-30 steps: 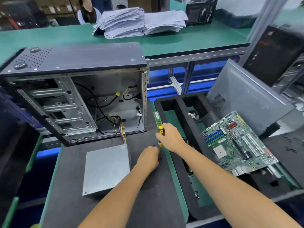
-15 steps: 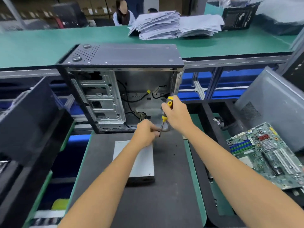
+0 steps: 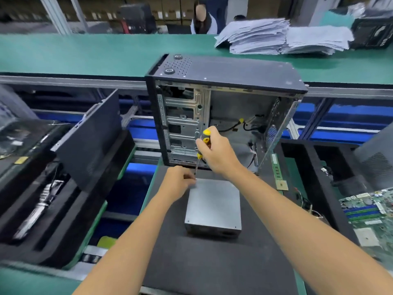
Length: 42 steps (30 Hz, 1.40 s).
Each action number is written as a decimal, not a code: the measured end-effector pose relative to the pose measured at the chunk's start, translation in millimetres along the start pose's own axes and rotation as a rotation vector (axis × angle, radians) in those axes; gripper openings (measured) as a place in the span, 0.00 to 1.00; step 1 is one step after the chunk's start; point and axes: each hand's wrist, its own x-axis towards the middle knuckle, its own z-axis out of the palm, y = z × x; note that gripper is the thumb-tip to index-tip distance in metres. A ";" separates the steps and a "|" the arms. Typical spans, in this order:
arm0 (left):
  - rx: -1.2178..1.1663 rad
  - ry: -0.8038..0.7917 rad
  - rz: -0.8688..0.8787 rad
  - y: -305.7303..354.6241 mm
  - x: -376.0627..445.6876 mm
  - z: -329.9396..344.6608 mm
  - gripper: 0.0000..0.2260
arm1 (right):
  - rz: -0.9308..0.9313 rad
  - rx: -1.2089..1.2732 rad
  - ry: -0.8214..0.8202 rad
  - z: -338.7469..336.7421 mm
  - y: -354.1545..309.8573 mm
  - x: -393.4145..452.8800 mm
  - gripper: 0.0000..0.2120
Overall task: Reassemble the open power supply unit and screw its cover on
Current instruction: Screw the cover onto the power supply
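Head view
Power supply unit (image 3: pixel 213 204): grey metal box, cover on top, lying flat mid-way across the black mat (image 3: pixel 212 262), well back from the near edge.
Right hand (image 3: pixel 217 153): fingers curled tight round the yellow-and-black handle of a screwdriver (image 3: pixel 201 153), held nearly upright, tip down at the unit's far left corner.
Left hand (image 3: pixel 177 183): fingers drawn together in a pinch just beside the screwdriver tip, touching that same corner; whatever is pinched too small to tell.
Computer case (image 3: pixel 223 116): open side facing the camera, standing at the mat's far edge.
Motherboard (image 3: pixel 370 218): at the right, off the mat.
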 end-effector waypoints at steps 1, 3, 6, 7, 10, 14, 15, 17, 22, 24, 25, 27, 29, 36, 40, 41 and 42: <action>0.001 0.005 0.002 -2.2 1.4 1.9 0.03 | -0.003 -0.017 -0.006 1.8 0.8 -0.2 0.08; -0.007 0.014 0.008 -5.1 4.5 5.8 0.04 | -0.010 -0.041 -0.002 3.8 3.5 -1.1 0.08; -0.053 -0.006 0.022 -6.1 8.0 12.7 0.07 | -0.004 -0.035 -0.006 3.7 7.9 -1.1 0.08; -0.072 -0.008 0.028 -6.4 9.1 14.4 0.08 | 0.001 -0.034 -0.009 3.4 9.0 -0.7 0.08; -0.114 -0.012 0.023 -6.1 13.3 16.6 0.09 | 0.009 -0.040 -0.017 3.2 12.6 0.5 0.08; -0.165 -0.026 0.017 -4.9 18.0 14.9 0.09 | -0.007 -0.057 -0.052 6.1 18.0 2.4 0.08; -0.175 -0.028 0.015 -5.0 18.8 14.5 0.09 | -0.011 -0.065 -0.058 7.3 19.4 2.7 0.07; -0.199 -0.035 0.001 -5.7 19.7 13.8 0.09 | -0.012 -0.069 -0.071 10.5 21.9 3.2 0.07; -0.218 -0.043 -0.025 -9.0 22.5 12.4 0.10 | -0.011 -0.095 -0.111 17.8 24.9 2.8 0.07; -0.225 -0.047 -0.025 -10.3 23.1 12.2 0.10 | -0.012 -0.093 -0.110 17.6 25.1 3.5 0.07; -0.227 -0.047 -0.021 -10.8 23.1 12.2 0.10 | -0.012 -0.090 -0.105 16.8 25.7 4.0 0.07; -0.233 -0.050 -0.017 -11.2 23.0 11.9 0.09 | -0.018 -0.093 -0.090 14.7 27.4 5.1 0.07; -0.243 -0.057 -0.015 -11.8 23.7 11.1 0.10 | -0.028 -0.106 -0.078 13.7 28.8 5.7 0.06; -0.233 -0.092 -0.053 -10.3 27.5 8.3 0.10 | -0.046 -0.116 -0.119 16.0 27.3 6.9 0.06; -0.213 -0.112 -0.061 -9.7 28.3 6.8 0.09 | -0.083 -0.146 -0.138 17.1 25.6 5.8 0.05; -0.212 -0.112 -0.061 -9.3 28.0 6.3 0.09 | -0.078 -0.139 -0.136 16.7 25.7 6.1 0.05; -0.215 -0.114 -0.062 -9.0 27.8 5.7 0.09 | -0.070 -0.128 -0.133 16.2 26.0 6.2 0.05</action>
